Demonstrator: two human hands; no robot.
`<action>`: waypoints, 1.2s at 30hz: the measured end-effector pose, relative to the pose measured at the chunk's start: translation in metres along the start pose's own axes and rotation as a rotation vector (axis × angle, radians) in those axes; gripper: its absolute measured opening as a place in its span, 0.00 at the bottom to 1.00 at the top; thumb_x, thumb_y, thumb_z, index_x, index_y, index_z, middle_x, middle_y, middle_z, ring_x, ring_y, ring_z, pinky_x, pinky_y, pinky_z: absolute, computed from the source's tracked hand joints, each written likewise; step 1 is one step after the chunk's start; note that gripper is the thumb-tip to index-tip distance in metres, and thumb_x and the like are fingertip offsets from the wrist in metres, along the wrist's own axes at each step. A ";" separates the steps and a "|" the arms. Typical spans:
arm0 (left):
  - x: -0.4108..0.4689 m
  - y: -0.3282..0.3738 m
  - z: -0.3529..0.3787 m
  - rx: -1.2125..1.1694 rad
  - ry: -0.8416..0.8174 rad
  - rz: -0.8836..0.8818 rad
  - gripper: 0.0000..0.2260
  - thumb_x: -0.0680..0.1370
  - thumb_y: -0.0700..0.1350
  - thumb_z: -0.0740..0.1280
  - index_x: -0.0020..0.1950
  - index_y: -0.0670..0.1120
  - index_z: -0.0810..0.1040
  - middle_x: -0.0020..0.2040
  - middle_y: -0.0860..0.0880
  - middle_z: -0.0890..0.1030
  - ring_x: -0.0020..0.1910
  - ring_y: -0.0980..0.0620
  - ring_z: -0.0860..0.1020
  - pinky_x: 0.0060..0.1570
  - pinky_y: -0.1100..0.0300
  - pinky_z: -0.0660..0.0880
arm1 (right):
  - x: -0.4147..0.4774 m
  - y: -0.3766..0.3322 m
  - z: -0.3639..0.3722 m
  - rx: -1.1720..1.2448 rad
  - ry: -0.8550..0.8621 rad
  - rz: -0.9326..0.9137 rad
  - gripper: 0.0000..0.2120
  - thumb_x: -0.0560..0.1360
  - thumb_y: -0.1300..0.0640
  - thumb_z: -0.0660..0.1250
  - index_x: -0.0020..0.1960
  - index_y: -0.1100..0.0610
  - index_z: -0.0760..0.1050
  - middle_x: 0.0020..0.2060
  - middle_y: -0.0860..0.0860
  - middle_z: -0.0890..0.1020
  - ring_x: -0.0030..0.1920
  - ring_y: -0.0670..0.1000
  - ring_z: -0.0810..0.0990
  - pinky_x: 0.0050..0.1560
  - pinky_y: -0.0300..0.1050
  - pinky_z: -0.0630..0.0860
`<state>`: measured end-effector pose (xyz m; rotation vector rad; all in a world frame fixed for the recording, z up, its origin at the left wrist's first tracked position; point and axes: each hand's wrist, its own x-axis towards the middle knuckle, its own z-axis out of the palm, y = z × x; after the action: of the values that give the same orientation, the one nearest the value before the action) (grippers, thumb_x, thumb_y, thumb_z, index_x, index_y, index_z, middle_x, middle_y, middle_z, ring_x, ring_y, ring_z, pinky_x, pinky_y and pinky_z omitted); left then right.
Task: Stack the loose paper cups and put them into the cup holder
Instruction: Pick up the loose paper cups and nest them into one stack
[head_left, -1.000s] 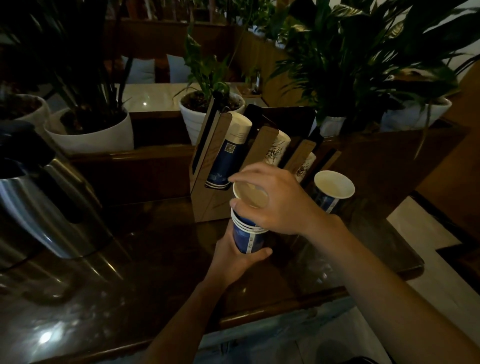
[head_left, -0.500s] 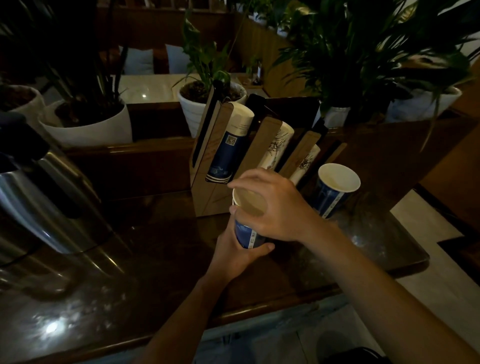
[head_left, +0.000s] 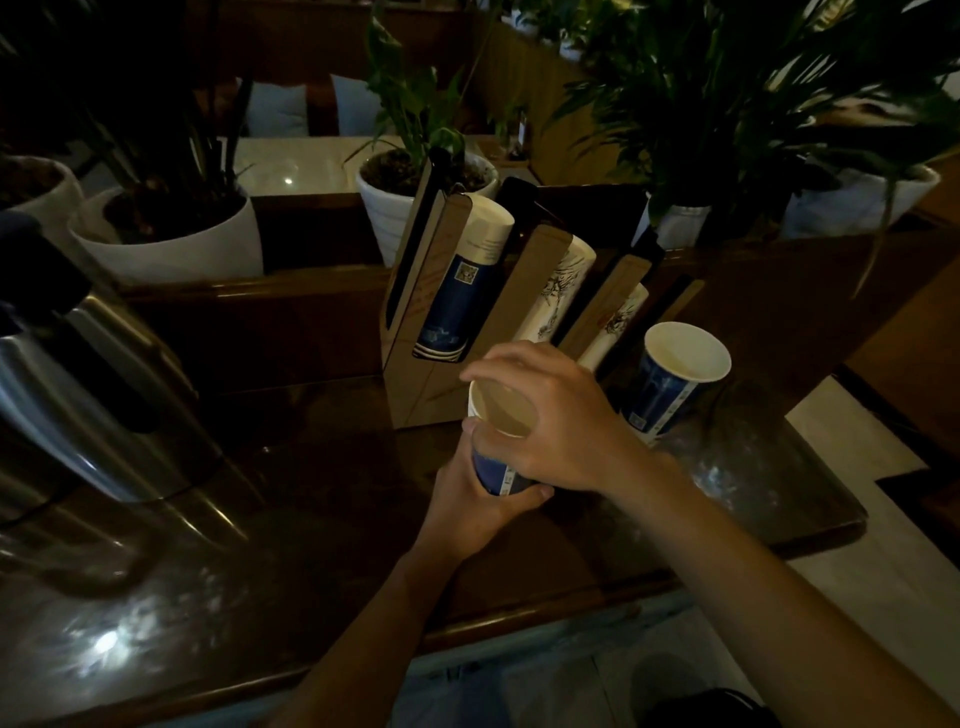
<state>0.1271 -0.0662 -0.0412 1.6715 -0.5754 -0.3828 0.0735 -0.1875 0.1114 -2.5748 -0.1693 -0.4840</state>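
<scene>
A short stack of blue paper cups stands upright in front of the wooden cup holder. My left hand grips the stack's lower wall from below. My right hand curls over its rim from the right, fingers and thumb pinching the top cup. One loose blue cup stands open-side up on the dark table to the right. The holder's slanted slots hold a blue cup stack and two white printed stacks.
A steel kettle fills the left of the dark wooden table. White plant pots line the ledge behind the holder. The table's front edge runs just below my forearms, with pale floor to the right.
The top cup has sunk deeper into the stack, so the white rings below the rim no longer show. Both hands keep their hold; the view shifted slightly.
</scene>
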 end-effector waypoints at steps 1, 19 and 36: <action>0.000 0.000 0.000 0.000 0.001 0.002 0.44 0.64 0.63 0.83 0.74 0.58 0.66 0.64 0.64 0.80 0.63 0.66 0.79 0.56 0.73 0.77 | 0.000 0.000 0.000 -0.009 0.003 -0.004 0.23 0.72 0.43 0.70 0.64 0.50 0.79 0.61 0.47 0.77 0.63 0.48 0.73 0.60 0.51 0.73; -0.001 0.001 0.003 0.032 0.089 -0.019 0.44 0.60 0.67 0.82 0.70 0.55 0.69 0.61 0.68 0.80 0.58 0.69 0.80 0.50 0.77 0.76 | 0.023 0.001 -0.019 -0.088 -0.271 -0.156 0.23 0.76 0.42 0.63 0.67 0.50 0.77 0.65 0.47 0.77 0.65 0.46 0.73 0.63 0.48 0.73; 0.001 0.003 0.004 0.086 0.093 0.108 0.42 0.67 0.63 0.81 0.75 0.50 0.68 0.66 0.64 0.77 0.62 0.65 0.80 0.54 0.70 0.79 | 0.022 0.000 -0.004 -0.343 -0.298 -0.282 0.16 0.80 0.47 0.52 0.59 0.50 0.74 0.60 0.46 0.76 0.62 0.49 0.72 0.62 0.53 0.67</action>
<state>0.1254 -0.0707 -0.0389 1.7225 -0.6171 -0.2033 0.0928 -0.1891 0.1225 -2.9675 -0.6073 -0.2389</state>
